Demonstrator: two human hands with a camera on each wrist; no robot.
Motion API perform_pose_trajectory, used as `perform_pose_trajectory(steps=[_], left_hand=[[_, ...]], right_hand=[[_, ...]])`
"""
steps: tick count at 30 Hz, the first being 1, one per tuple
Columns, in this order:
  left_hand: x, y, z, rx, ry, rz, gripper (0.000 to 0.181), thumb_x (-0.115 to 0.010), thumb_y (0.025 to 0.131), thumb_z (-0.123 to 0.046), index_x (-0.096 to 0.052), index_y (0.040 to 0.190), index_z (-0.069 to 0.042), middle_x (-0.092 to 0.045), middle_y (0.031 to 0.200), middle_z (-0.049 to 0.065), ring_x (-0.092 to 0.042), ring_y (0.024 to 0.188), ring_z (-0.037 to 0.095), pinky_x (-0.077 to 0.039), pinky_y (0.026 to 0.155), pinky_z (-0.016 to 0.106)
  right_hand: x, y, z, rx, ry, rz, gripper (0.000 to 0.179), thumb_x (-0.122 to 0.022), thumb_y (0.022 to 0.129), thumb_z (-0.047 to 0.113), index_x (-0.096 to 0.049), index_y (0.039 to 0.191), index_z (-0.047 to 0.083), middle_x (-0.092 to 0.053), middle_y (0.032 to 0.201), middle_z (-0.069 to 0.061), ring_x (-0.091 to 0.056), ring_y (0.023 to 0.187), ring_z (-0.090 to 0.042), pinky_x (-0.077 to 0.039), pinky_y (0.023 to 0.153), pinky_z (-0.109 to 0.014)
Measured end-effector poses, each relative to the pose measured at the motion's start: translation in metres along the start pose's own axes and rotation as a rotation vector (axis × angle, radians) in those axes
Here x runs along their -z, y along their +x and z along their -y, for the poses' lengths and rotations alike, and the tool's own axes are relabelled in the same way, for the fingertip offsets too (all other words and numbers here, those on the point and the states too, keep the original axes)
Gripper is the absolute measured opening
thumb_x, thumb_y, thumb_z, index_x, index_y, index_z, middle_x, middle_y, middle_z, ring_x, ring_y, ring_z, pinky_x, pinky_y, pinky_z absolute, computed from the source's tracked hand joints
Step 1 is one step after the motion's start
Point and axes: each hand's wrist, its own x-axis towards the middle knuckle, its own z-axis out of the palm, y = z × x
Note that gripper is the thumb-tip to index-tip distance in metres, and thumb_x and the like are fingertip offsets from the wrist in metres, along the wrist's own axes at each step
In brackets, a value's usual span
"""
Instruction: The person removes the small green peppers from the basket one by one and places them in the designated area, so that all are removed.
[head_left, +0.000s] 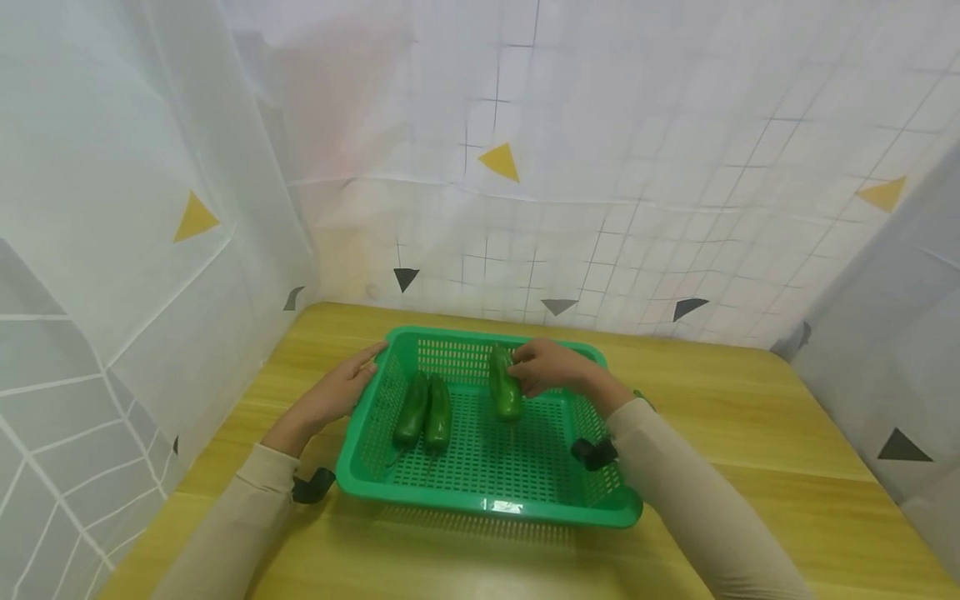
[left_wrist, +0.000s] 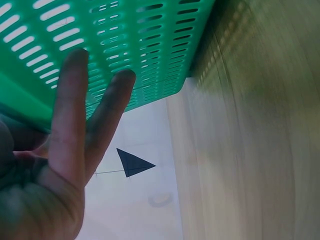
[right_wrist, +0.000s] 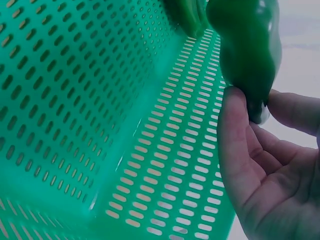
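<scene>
My right hand (head_left: 553, 367) pinches a long green pepper (head_left: 507, 398) near one end, holding it over the basket's floor. In the right wrist view the thumb and fingers close on the narrow end of that pepper (right_wrist: 250, 47). Two more green peppers, one (head_left: 412, 412) beside the other (head_left: 437, 417), lie side by side in the left part of the green plastic basket (head_left: 480, 502). At the basket's left side rests my left hand (head_left: 336, 396). Its fingers (left_wrist: 70, 115) stretch fairly straight against the outer slotted wall in the left wrist view; the thumb is partly hidden.
The basket stands on a yellow wood-grain table (head_left: 720, 417). White sheeting (head_left: 600, 167) with a grid pattern and triangles hangs behind the table and along both sides. A small green thing (head_left: 643, 400), mostly hidden by the right sleeve, shows beyond the basket's right side.
</scene>
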Motion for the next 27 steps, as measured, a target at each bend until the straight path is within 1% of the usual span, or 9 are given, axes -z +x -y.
perform_pose_trajectory(steps=[3,6,9,14,16,19,21,23,27], left_hand=[[-0.002,0.001,-0.001,-0.012,0.011,0.002,0.052,-0.031,0.113,-0.017,-0.019,0.163,-0.006,-0.052,0.128,0.024,-0.062,0.083,0.022,-0.054,0.082,0.039],[-0.003,0.001,-0.003,-0.006,0.020,-0.003,0.052,-0.031,0.113,-0.019,-0.020,0.163,-0.006,-0.047,0.137,0.024,-0.063,0.086,0.022,-0.054,0.084,0.039],[-0.003,0.001,-0.005,-0.002,0.029,-0.007,0.052,-0.031,0.113,-0.019,-0.020,0.162,-0.005,-0.049,0.134,0.025,-0.063,0.087,0.024,-0.054,0.082,0.041],[-0.002,0.001,-0.006,-0.003,0.051,-0.018,0.052,-0.032,0.113,-0.020,-0.022,0.162,-0.007,-0.046,0.141,0.023,-0.060,0.093,0.024,-0.051,0.087,0.042],[-0.002,0.001,-0.004,0.002,0.039,-0.016,0.051,-0.032,0.113,-0.019,-0.022,0.162,-0.007,-0.049,0.136,0.022,-0.061,0.090,0.023,-0.053,0.085,0.041],[-0.002,0.002,-0.003,0.016,0.003,-0.007,0.052,-0.031,0.113,-0.019,-0.021,0.163,-0.008,-0.054,0.119,0.022,-0.062,0.080,0.023,-0.056,0.076,0.040],[-0.003,0.003,-0.002,0.019,-0.007,-0.003,0.052,-0.031,0.113,-0.018,-0.020,0.163,-0.008,-0.054,0.114,0.021,-0.062,0.079,0.023,-0.056,0.074,0.040],[-0.003,0.003,-0.002,0.017,-0.005,-0.002,0.052,-0.031,0.113,-0.018,-0.021,0.163,-0.008,-0.054,0.121,0.022,-0.062,0.082,0.023,-0.055,0.078,0.040],[-0.002,0.004,-0.003,-0.010,0.027,-0.004,0.052,-0.032,0.113,-0.017,-0.021,0.162,-0.006,-0.047,0.138,0.025,-0.061,0.089,0.024,-0.052,0.085,0.041]], right_hand=[[0.008,-0.006,-0.002,-0.006,-0.002,-0.004,0.030,-0.054,0.105,0.014,-0.063,0.123,-0.009,-0.069,0.105,-0.015,-0.070,0.092,-0.025,-0.058,0.085,-0.042],[0.016,-0.013,-0.005,-0.013,-0.002,-0.031,0.035,-0.054,0.104,0.014,-0.059,0.130,-0.010,-0.068,0.110,-0.018,-0.070,0.094,-0.028,-0.058,0.084,-0.041],[0.022,-0.017,-0.007,-0.012,0.001,-0.049,0.037,-0.055,0.104,0.014,-0.057,0.131,-0.011,-0.068,0.111,-0.019,-0.070,0.095,-0.029,-0.058,0.084,-0.042],[0.026,-0.024,-0.008,-0.002,0.003,-0.052,0.036,-0.057,0.103,0.014,-0.058,0.129,-0.012,-0.069,0.109,-0.019,-0.070,0.093,-0.028,-0.059,0.084,-0.042],[0.026,-0.026,-0.007,0.001,0.006,-0.050,0.037,-0.057,0.103,0.015,-0.058,0.129,-0.011,-0.069,0.109,-0.019,-0.070,0.093,-0.028,-0.059,0.083,-0.041],[0.028,-0.029,-0.006,0.005,0.016,-0.045,0.038,-0.056,0.104,0.016,-0.057,0.131,-0.011,-0.068,0.112,-0.019,-0.070,0.095,-0.028,-0.058,0.085,-0.040],[0.029,-0.032,-0.008,0.011,0.018,-0.040,0.038,-0.055,0.104,0.016,-0.057,0.131,-0.011,-0.067,0.113,-0.020,-0.070,0.096,-0.029,-0.058,0.086,-0.041],[0.031,-0.035,-0.010,0.018,0.024,-0.037,0.036,-0.054,0.105,0.015,-0.057,0.129,-0.011,-0.067,0.113,-0.020,-0.070,0.096,-0.029,-0.057,0.087,-0.043],[0.036,-0.040,-0.011,0.034,0.043,-0.039,0.033,-0.054,0.104,0.014,-0.060,0.127,-0.010,-0.068,0.109,-0.018,-0.070,0.095,-0.028,-0.057,0.087,-0.044]])
